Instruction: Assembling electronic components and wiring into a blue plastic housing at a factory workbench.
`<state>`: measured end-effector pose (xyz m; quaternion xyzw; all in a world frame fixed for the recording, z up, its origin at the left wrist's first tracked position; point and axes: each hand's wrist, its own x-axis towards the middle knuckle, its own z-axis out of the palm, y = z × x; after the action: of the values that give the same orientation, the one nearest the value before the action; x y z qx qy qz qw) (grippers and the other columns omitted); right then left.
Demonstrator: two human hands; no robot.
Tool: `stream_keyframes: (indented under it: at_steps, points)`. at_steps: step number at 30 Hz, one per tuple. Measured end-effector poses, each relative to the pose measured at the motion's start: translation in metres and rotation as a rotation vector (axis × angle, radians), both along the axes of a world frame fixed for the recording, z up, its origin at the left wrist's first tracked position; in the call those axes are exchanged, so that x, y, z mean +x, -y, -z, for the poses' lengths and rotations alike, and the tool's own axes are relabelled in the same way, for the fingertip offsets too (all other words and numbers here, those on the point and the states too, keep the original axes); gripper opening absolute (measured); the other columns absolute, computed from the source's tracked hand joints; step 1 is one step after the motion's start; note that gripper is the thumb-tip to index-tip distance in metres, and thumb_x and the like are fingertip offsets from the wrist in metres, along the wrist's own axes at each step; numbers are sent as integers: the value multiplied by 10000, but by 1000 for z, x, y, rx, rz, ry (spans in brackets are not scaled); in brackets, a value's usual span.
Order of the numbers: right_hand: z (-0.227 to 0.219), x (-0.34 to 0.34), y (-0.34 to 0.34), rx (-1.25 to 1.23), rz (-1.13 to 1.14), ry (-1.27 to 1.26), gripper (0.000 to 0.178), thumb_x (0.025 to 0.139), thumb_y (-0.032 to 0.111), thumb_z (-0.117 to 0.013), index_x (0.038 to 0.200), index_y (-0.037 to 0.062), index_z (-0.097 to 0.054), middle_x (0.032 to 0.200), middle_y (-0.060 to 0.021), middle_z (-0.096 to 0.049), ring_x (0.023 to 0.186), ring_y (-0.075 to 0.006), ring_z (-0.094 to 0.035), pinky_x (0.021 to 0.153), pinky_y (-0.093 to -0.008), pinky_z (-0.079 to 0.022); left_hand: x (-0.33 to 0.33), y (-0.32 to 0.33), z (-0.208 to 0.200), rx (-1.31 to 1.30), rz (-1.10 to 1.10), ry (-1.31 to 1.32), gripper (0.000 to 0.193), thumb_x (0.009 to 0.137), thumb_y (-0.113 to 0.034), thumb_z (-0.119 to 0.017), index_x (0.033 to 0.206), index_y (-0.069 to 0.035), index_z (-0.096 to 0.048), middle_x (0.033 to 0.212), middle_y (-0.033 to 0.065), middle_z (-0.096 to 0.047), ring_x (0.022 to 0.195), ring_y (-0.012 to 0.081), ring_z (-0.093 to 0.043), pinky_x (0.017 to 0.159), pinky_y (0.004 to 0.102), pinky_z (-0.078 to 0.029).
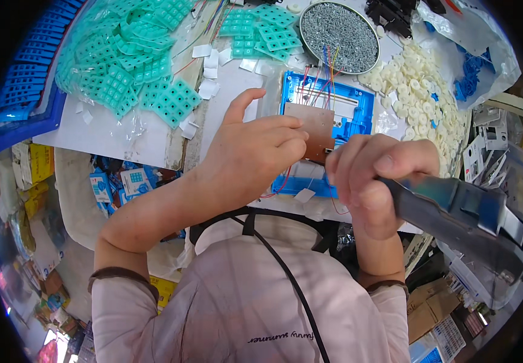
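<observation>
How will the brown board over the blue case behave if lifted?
Probably stiff: the brown board looks flat and straight-edged. It may tug or snag, as coloured wires run down to its upper edge. Likely light, seeming a bare panel from this side.

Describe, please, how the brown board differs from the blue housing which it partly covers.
Colour: the brown board is brown, while the blue housing is bright blue.
Size: the board looks smaller; the housing extends past it at the top, right and bottom.
Shape: the board shows a mostly flat face, whereas the housing has raised edges and moulded parts.
Shared: both have fairly straight outer edges and lie in front of the person.
</observation>
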<state>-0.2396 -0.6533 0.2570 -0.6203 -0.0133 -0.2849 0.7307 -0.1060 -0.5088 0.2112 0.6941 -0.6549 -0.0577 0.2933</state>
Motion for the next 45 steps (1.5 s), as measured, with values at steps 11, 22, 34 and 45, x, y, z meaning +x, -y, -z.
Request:
stream_keyframes:
  at_steps: [11,22,34,45]
  points:
    - [6,8,-9,-214,27,-69,290,946,123,-704,1025,82,-428,673,-54,-541,542,-152,-513,562,-339,-483,-6,-2,4,21,-70,-80,146,854,-96,-653,998,-118,-671,1046,-11,-719,1140,145,-658,1098,568,-265]
    - [8,0,1,-77,-96,-14,301,922,-27,-673,1149,24,-483,834,-110,-629,747,-182,-635,767,-339,-531,-4,-5,7,27,-60,-124,191,860,-91,-694,1049,-112,-679,1095,-2,-733,1171,157,-656,1088,574,-256]
    - [-6,1,1,-75,-95,18,329,939,61,-704,1167,71,-467,787,-78,-614,677,-187,-591,705,-367,-518,-8,-6,2,-102,-62,-320,179,788,-90,-771,882,-140,-627,1048,-22,-710,1111,183,-652,1075,555,-241]
    - [-30,-4,-5,8,-11,-32,296,977,266,-697,1154,154,-488,689,17,-509,555,-137,-490,536,-338,-438,-24,-4,13,-331,-73,-268,201,767,-74,-788,847,-152,-620,924,-44,-699,947,155,-677,1047,560,-244]
